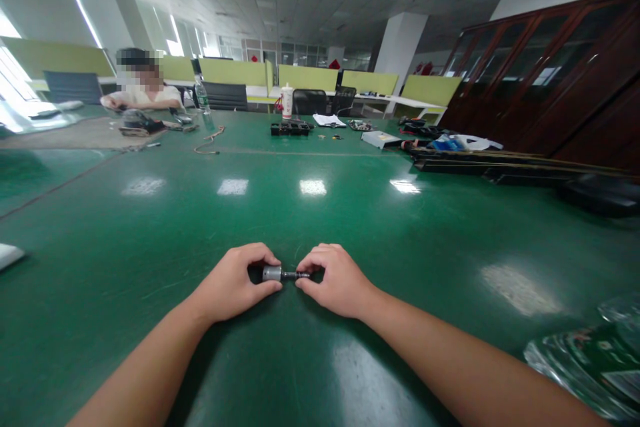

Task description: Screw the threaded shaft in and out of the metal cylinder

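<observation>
A small silver metal cylinder with a thin shaft [272, 273] lies level just in front of me, close over the green table [260, 207]. My left hand [240, 283] grips the thick cylinder end between thumb and fingers. From the other side, my right hand [333, 280] pinches the thin, dark shaft near its tip. A short stretch of shaft shows between the two hands. Whether the piece touches the tabletop, I cannot tell.
A large plastic bottle [575, 367] lies at the near right, by my forearm. Long dark strips [465, 161] and a grey box [381, 139] are at the back right. A black part [291, 129] and a white cup [287, 101] stand far ahead. Another person [145, 90] sits at the far left.
</observation>
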`<action>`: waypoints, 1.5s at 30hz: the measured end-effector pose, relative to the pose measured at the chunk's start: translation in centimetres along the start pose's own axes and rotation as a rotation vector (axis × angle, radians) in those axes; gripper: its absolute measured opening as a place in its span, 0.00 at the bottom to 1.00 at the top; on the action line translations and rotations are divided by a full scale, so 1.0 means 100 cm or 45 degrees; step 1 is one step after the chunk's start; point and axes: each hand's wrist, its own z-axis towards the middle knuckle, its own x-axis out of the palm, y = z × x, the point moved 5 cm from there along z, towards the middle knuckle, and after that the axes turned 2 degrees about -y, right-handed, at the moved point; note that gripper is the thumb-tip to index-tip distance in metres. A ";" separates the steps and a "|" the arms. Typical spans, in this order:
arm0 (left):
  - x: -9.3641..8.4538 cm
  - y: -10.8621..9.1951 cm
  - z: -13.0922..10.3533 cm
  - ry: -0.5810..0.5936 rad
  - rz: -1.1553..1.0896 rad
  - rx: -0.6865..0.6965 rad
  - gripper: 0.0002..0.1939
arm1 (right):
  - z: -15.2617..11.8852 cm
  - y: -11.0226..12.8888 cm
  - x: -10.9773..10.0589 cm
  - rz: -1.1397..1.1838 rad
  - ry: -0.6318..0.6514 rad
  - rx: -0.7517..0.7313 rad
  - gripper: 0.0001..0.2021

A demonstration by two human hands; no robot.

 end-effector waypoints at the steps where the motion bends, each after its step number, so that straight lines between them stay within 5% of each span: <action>1: 0.000 0.000 0.000 -0.003 0.004 0.004 0.07 | 0.000 0.000 0.000 -0.001 -0.003 0.001 0.04; 15: -0.009 0.014 -0.001 -0.078 0.046 -0.046 0.08 | 0.002 -0.013 -0.009 -0.077 -0.094 0.184 0.02; 34: -0.008 0.016 -0.001 -0.063 0.019 -0.067 0.09 | 0.003 -0.011 -0.005 -0.008 -0.073 0.132 0.04; 45: 0.014 -0.003 0.000 0.010 -0.071 0.039 0.10 | 0.002 0.001 0.003 0.113 0.016 -0.019 0.05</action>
